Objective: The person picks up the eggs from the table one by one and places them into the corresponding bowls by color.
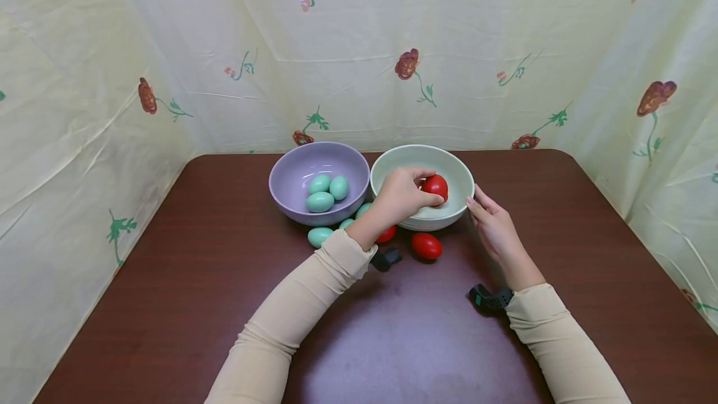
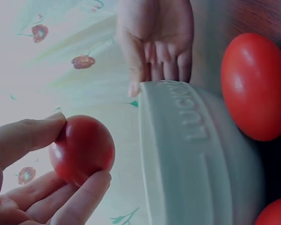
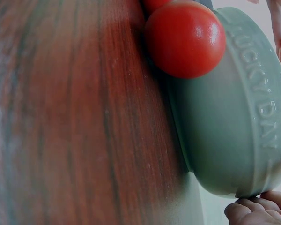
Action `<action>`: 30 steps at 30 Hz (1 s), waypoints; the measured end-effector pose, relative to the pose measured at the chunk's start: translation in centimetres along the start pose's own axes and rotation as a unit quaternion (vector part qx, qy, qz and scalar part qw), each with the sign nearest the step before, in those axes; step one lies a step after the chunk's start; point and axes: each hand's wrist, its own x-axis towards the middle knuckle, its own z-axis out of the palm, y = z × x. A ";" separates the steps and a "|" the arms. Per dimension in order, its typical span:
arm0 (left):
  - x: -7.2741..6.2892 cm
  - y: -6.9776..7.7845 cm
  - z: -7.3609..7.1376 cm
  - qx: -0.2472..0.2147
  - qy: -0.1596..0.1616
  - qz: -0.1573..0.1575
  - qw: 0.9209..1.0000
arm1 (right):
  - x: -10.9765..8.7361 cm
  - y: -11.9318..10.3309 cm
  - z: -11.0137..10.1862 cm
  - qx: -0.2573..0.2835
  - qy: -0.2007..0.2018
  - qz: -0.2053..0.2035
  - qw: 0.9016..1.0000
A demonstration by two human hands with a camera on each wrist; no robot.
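My left hand (image 1: 399, 195) pinches a red egg (image 1: 435, 188) between thumb and fingers over the pale green bowl (image 1: 387, 164). In the left wrist view that egg (image 2: 82, 150) shows outside the bowl's rim, held in the fingertips. My right hand (image 1: 496, 229) grips the same bowl at its right side, thumb at the rim and fingers along the outer wall. A red egg (image 1: 426, 246) lies on the table before the bowl, with another red egg (image 1: 386, 234) partly hidden behind my left wrist. The left hand hides part of the bowl's inside.
Left of the green bowl stands a purple bowl (image 1: 286, 189) holding three mint-green eggs (image 1: 320, 202). More mint-green eggs (image 1: 320, 237) lie in front of it, partly covered by my left arm. A flowered curtain (image 1: 348, 98) hangs behind the brown table (image 1: 224, 267).
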 end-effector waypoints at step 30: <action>2.8 -2.0 3.4 0.031 -0.030 -0.069 0.997 | -0.1 0.0 0.0 0.000 0.004 0.001 1.000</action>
